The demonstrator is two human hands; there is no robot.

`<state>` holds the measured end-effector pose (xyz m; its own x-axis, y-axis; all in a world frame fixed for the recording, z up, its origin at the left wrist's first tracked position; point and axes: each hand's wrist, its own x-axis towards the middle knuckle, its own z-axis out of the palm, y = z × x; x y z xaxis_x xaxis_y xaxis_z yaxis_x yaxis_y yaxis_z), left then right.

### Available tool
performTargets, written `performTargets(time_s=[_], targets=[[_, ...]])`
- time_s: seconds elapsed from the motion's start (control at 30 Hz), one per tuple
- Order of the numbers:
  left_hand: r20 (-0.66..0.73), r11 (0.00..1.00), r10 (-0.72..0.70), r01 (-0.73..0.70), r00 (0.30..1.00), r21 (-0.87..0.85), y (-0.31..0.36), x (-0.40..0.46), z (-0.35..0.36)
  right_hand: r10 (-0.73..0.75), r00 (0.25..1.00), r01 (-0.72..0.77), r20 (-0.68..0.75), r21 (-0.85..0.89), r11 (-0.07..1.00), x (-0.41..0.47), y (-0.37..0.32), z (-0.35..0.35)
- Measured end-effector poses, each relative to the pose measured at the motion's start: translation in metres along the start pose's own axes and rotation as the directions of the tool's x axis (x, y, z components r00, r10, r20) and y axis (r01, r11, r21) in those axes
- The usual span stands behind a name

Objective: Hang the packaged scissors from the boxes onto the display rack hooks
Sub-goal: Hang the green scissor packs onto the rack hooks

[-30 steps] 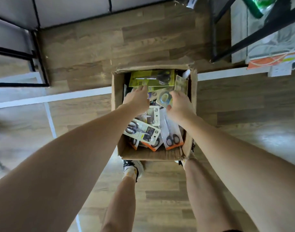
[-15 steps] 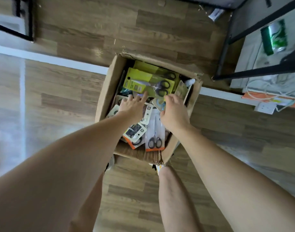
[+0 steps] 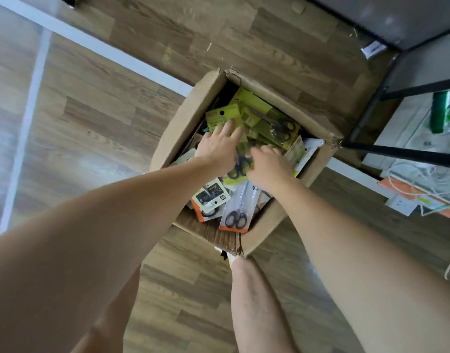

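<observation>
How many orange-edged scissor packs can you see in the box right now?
2, both at the near end of the cardboard box: one orange-edged pack beside another orange-edged pack to its left. More may lie hidden under the hands and yellow-green packs.

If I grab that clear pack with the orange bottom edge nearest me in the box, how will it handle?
The clear pack looks flat and thin, so it is probably light and may flex. Its glossy plastic could be slippery. It lies loose among other packs in the cardboard box, so it may drag neighbours.
</observation>
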<state>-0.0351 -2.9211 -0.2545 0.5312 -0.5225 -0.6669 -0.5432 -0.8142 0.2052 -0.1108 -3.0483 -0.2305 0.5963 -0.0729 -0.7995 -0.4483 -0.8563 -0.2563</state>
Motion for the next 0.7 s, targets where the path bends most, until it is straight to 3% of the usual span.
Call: performTargets(time_s=[0.13, 0.27, 0.37, 0.57, 0.7], targets=[[0.09, 0.999, 0.005, -0.009, 0.996, 0.045, -0.003, 0.002, 0.012, 0.034, 0.98, -0.038, -0.198, -0.016, 0.999, 0.003, 0.009, 0.001], [0.032, 0.995, 0.032, -0.035, 0.999, 0.095, -0.006, 0.005, 0.012, 0.155, 0.987, -0.152, -0.047, 0.064, 0.986, 0.031, 0.022, -0.013], [0.0, 0.995, 0.026, -0.026, 1.0, 0.099, -0.01, 0.006, 0.008, 0.175, 0.981, -0.177, -0.078, -0.013, 0.984, 0.031, 0.017, -0.008], [0.005, 0.998, -0.042, 0.041, 0.999, 0.055, -0.009, 0.006, 0.008, 0.126, 0.989, -0.137, -0.073, -0.183, 0.974, 0.008, 0.009, 0.026], [0.014, 0.99, -0.101, 0.099, 0.995, 0.1, -0.009, 0.012, 0.01, 0.025, 0.968, -0.076, -0.25, -0.196, 0.978, 0.008, 0.02, 0.026]])
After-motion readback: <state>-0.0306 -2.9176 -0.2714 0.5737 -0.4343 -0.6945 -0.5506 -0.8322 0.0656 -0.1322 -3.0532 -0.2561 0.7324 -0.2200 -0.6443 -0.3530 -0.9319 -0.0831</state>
